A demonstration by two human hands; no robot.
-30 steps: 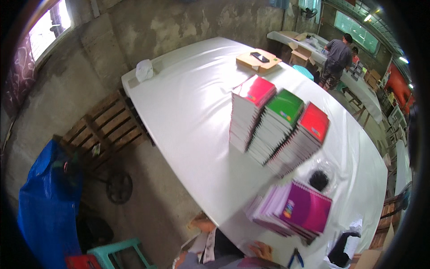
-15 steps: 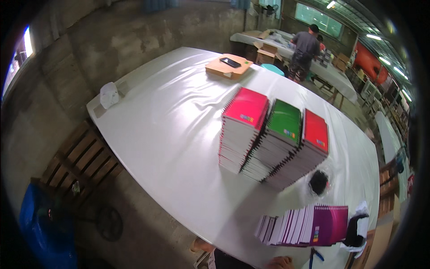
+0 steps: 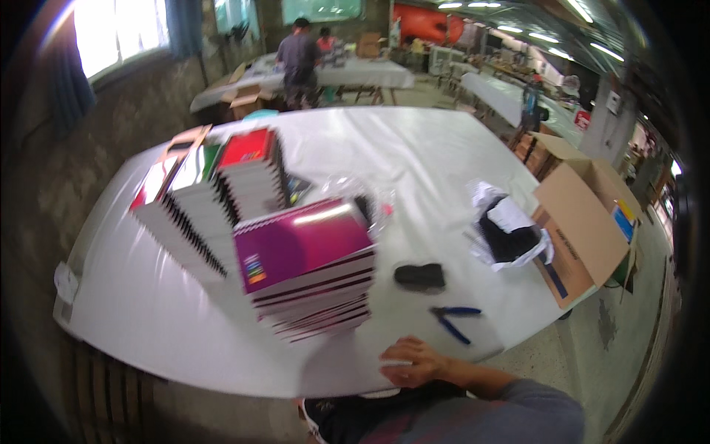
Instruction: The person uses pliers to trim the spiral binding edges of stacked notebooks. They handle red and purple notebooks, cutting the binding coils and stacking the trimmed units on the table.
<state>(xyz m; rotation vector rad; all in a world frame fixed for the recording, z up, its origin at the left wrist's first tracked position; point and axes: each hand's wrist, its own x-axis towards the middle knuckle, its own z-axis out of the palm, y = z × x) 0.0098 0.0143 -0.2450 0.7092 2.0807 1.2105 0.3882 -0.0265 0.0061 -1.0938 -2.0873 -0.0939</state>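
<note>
My right hand point(image 3: 412, 362) rests at the near edge of the white-covered table, fingers loosely bent and thumb apart, with white showing in the gap. I see nothing held in it. My left hand is out of view. Beyond and left of the right hand stands a tall stack of purple notebooks point(image 3: 303, 248), with a row of punched holes along the top cover's far edge. Blue-handled pliers point(image 3: 452, 320) lie spread on the table, right of the hand. A dark oblong object point(image 3: 420, 277) lies just behind them.
Spiral notebooks with red covers point(image 3: 248, 148) and green covers point(image 3: 194, 166) stand in stacks at the left. Clear plastic wrap point(image 3: 355, 194) lies behind the purple stack. White wrapping point(image 3: 510, 229) holds something black. An open cardboard box point(image 3: 580, 233) adjoins the right edge. A person point(image 3: 299, 63) stands far back.
My view has swung right and up, so the table's contents shift left in the picture. More of my right hand and forearm shows now. The notebook stacks appear to stand as before.
</note>
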